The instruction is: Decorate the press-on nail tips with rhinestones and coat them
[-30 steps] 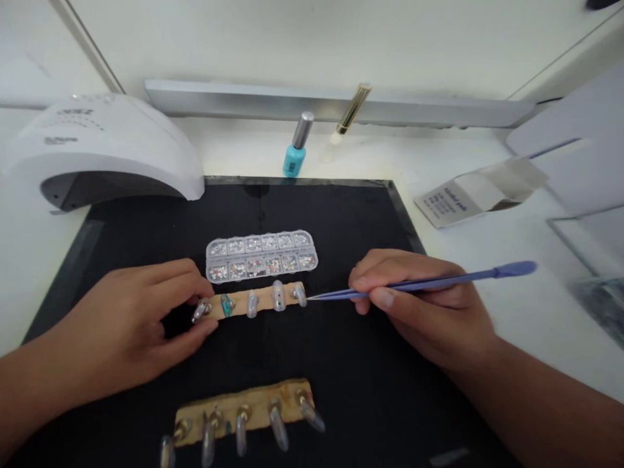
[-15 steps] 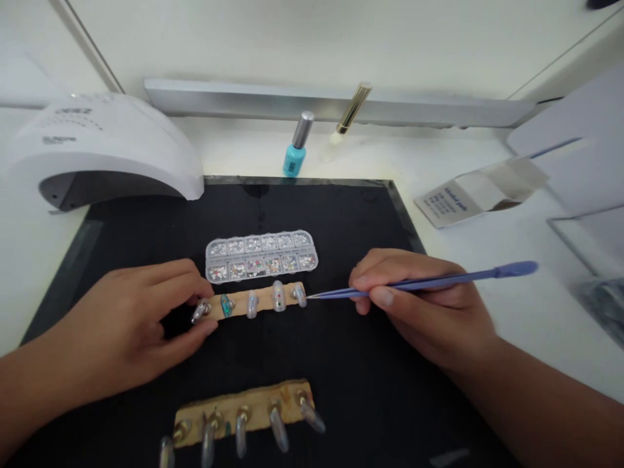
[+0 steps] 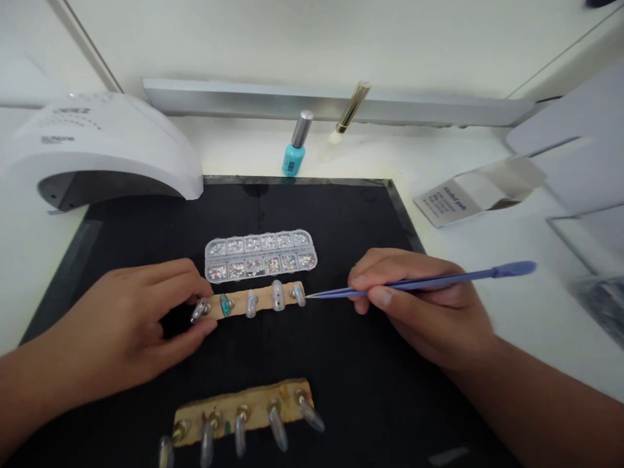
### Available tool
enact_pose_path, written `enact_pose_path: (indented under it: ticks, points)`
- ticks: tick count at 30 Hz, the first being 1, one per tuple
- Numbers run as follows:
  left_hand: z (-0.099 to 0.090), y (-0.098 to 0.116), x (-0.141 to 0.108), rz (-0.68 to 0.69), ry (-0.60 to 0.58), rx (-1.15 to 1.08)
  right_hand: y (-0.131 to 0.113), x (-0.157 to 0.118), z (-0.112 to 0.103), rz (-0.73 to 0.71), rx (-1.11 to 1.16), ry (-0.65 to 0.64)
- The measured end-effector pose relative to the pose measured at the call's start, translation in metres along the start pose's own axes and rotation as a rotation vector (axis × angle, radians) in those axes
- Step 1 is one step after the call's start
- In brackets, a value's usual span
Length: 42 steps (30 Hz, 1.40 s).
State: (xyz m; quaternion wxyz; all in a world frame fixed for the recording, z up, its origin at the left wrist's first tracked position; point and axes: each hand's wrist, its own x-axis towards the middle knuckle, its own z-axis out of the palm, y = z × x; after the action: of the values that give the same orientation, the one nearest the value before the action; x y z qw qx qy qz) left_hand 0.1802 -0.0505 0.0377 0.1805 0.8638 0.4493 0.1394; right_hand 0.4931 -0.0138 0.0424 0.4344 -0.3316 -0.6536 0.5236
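Observation:
My left hand (image 3: 166,312) pinches the left end of a narrow tan strip (image 3: 263,298) between thumb and fingers. Several false nails stand along that strip: a teal one (image 3: 225,305), a clear one with small coloured stones (image 3: 277,296) and a pale shiny one (image 3: 299,296) at the right end among them. In my right hand (image 3: 414,292) is a pair of purple tweezers (image 3: 439,279), its fine tips at the rightmost nail. Whether a stone sits between the tips is too small to tell. Just behind the strip lies a clear case of rhinestones (image 3: 260,255).
A second strip (image 3: 244,413) with several clear nails lies nearer me on the black mat (image 3: 355,383). Behind stand a white nail lamp (image 3: 121,143), a turquoise polish bottle (image 3: 293,159) and a gold-capped tube (image 3: 353,107). An alcohol pads box (image 3: 453,201) is at right.
Almost nothing differs. Both hands, the strip and the tweezers hold their places, with the whole view shifted very slightly.

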Motion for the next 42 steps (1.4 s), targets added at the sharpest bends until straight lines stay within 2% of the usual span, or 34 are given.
enact_pose_path:
  ticks: [37, 42]
  points:
    - [-0.0004, 0.0007, 0.0003, 0.011, 0.006, 0.013, -0.002, 0.0007, 0.0007, 0.012, 0.006, -0.007]
    - [0.0, 0.0007, 0.0001, -0.026, -0.005, 0.006, -0.0028, 0.0003, 0.0001, 0.011, 0.011, 0.003]
